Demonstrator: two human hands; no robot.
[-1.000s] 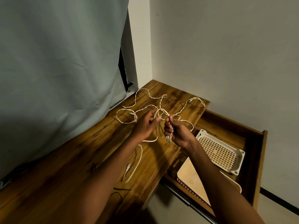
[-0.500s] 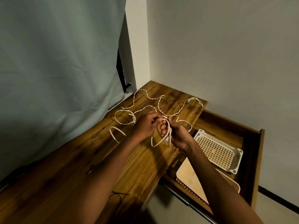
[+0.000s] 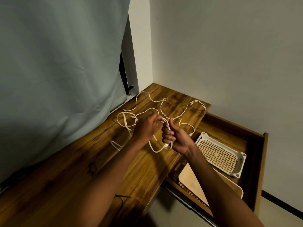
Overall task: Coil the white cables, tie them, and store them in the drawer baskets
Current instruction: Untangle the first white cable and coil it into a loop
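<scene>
Head view: right hand [image 3: 176, 138] is fisted around a loop of white cable [image 3: 157, 149], thumb up, over the desk's [image 3: 82, 169] right edge. The loop hangs below the fist with a connector end at its bottom. Left hand [image 3: 145, 128] pinches the same cable just beside the right hand's thumb, fingers curled. More white cables [image 3: 161, 104] sprawl loose and tangled across the desk's far corner, near the curtain [image 3: 57, 63]. Open drawer [image 3: 255, 145] sits past the desk's right edge with 2 baskets inside: a white perforated basket [image 3: 219, 153] farther back, a beige basket [image 3: 188, 179] nearer, partly hidden by the right forearm.
</scene>
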